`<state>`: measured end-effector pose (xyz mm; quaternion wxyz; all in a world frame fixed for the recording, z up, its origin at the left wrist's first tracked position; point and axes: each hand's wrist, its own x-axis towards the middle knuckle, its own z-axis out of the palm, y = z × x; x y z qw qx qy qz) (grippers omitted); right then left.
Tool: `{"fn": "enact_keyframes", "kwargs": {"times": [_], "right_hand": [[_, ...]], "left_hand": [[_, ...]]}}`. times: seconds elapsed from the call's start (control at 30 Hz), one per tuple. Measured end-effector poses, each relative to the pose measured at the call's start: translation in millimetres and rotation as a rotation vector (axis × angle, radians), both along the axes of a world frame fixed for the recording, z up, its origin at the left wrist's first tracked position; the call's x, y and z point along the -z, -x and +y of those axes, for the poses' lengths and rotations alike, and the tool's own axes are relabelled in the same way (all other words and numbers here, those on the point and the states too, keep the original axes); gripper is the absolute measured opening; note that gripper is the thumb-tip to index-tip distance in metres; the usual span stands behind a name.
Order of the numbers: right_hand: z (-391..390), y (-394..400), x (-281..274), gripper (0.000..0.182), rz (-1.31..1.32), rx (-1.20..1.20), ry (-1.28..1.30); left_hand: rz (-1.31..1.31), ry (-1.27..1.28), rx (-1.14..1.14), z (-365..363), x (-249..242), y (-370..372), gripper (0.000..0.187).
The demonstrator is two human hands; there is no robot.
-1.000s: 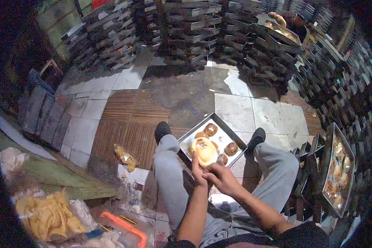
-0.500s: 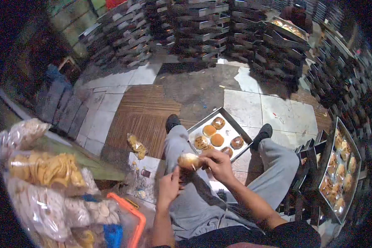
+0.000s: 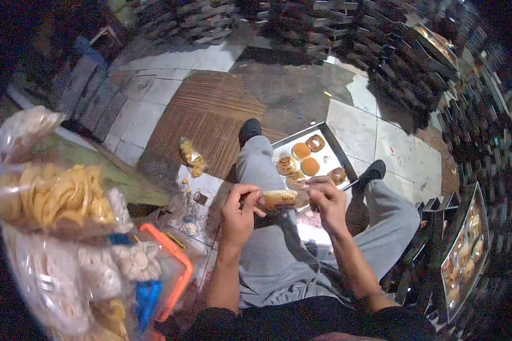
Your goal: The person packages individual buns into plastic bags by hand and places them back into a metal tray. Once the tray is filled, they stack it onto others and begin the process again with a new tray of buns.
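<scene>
A bread bun [image 3: 277, 200] in a clear plastic wrapper with dark print is held level above my lap. My left hand [image 3: 239, 211] closes its thumb and fingers on the left end. With its fingers pinched together, my right hand [image 3: 327, 206] grips the wrapper at the other end. Just beyond my hands, a shallow metal tray [image 3: 342, 149] lies on the floor between my legs. Several round buns [image 3: 310, 166] sit on its white surface, some plain and some with dark stripes or a glaze. My right hand partly hides the tray's near side.
Clear bags of yellow, folded-looking pieces [image 3: 54, 193] fill the left, beside an orange plastic handle or frame [image 3: 173, 261]. A small yellow packet [image 3: 192, 156] lies on the floor. Another tray of buns [image 3: 465, 256] stands at right. Stacked dark trays [image 3: 375, 68] line the back.
My hands have moved apart to either end of the bun, which now lies level with its printed wrapper showing. My view has tilted down and shifted, so the tray appears higher.
</scene>
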<state>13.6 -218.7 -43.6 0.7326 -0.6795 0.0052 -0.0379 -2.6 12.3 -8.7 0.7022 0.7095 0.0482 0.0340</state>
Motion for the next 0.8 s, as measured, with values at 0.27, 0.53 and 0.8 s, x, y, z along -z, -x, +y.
{"fn": "enact_keyframes", "kwargs": {"times": [0.27, 0.53, 0.8], "right_hand": [[17, -55, -34, 0.022, 0.217, 0.008, -0.008], [20, -57, 3, 0.015, 0.368, -0.040, -0.297], [27, -81, -26, 0.016, 0.276, -0.098, -0.052]], "left_hand": [[-0.272, -0.234, -0.052, -8, -26, -58, 0.013], [-0.075, -0.334, -0.108, 16, -16, -55, 0.019], [-0.319, -0.570, -0.062, -4, -23, -74, 0.015]]}}
